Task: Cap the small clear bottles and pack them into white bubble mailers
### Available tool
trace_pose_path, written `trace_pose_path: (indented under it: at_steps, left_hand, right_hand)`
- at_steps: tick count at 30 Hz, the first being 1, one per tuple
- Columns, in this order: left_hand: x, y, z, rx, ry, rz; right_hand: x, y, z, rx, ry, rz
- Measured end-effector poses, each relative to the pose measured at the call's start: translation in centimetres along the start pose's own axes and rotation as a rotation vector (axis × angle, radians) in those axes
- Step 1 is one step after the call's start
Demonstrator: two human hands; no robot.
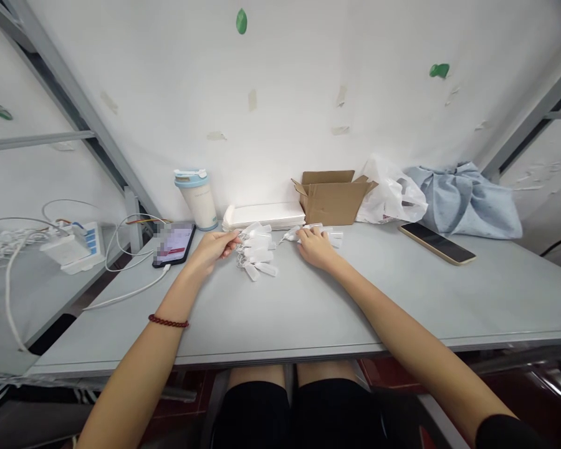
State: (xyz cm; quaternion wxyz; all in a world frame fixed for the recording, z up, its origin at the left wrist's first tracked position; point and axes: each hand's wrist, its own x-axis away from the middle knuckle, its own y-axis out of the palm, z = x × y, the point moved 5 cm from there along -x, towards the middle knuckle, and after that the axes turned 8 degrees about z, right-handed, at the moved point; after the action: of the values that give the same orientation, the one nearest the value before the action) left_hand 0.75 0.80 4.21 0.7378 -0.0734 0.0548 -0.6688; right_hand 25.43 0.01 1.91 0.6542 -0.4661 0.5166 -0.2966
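Observation:
A bunch of small white translucent tags with thin cords (pixel 258 246) lies fanned out on the grey table, its tags pointing mostly to the right. My left hand (pixel 212 249) is at the bunch's left side, thumb and fingertips pinched together on the cord end. A second small group of similar white tags (pixel 335 239) lies to the right. Over it rests my right hand (pixel 316 247), palm down, fingers a little bent and apart, touching the tags and covering part of them. A few cords show left of its fingertips.
Behind the tags are a white flat stack (pixel 266 216), an open cardboard box (pixel 331 204) and a lidded cup (pixel 199 199). A plugged-in phone (pixel 175 243) lies left; another phone (pixel 437 243), a white plastic bag (pixel 388 190) and a blue cloth bundle (pixel 467 199) are right. Cables trail from a power strip (pixel 81 249).

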Motion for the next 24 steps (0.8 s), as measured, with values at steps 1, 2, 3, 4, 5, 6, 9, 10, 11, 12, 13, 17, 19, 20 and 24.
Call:
trace_pose_path:
  at_steps: [1,2,3,4,5,6,9,10,11,12,13,17,19,20,24]
  left_hand:
    - [0.0,0.0,-0.1,-0.001,-0.002,-0.001]
    - [0.0,0.0,-0.1,-0.003,-0.002,-0.001]
    - [-0.1,0.0,-0.1,-0.004,-0.002,0.001]
    - [0.0,0.0,-0.1,-0.005,-0.001,0.000]
    - [0.0,0.1,-0.1,-0.007,0.001,-0.001]
    - [0.0,0.1,-0.1,-0.008,0.002,-0.004]
    - [0.1,0.2,0.1,-0.008,0.002,-0.009]
    - [0.2,0.2,0.2,-0.008,0.004,-0.009]
    - [0.2,0.2,0.2,-0.009,0.007,-0.009]
    - [0.3,0.3,0.3,-0.011,0.011,-0.009]
    - [0.3,0.3,0.4,-0.015,0.017,-0.010]
    - [0.5,0.4,0.5,-0.029,0.024,-0.011]
    - [0.5,0.4,0.5,-0.022,0.023,-0.014]
    - [0.5,0.4,0.5,-0.018,0.022,-0.016]
    - [0.5,0.3,0.6,-0.004,0.021,-0.017]
  right_hand:
    - [0.0,0.1,0.1,-0.006,0.001,-0.001]
    - [-0.1,0.1,0.2,-0.013,0.002,0.002]
    - [-0.1,0.2,0.4,-0.021,0.006,0.007]
    - [-0.2,0.2,0.5,-0.034,0.010,0.016]
    - [-0.2,0.2,0.5,-0.051,0.015,0.026]
    - [-0.2,0.2,0.6,-0.073,0.023,0.039]
    - [-0.1,0.0,0.5,-0.144,0.049,0.079]
    - [-0.1,-0.1,0.5,-0.161,0.051,0.088]
    - [0.0,-0.2,0.4,-0.176,0.048,0.093]
    - [0.0,-0.3,0.3,-0.192,0.041,0.092]
    - [0.0,-0.3,0.2,-0.209,0.032,0.087]
    - [0.1,-0.5,-0.1,-0.271,0.020,0.043]
    - [0.2,-0.6,-0.2,-0.276,0.033,0.035]
    - [0.2,-0.7,-0.2,-0.282,0.044,0.043]
    - [0.0,-1.3,0.3,-0.446,0.120,0.129]
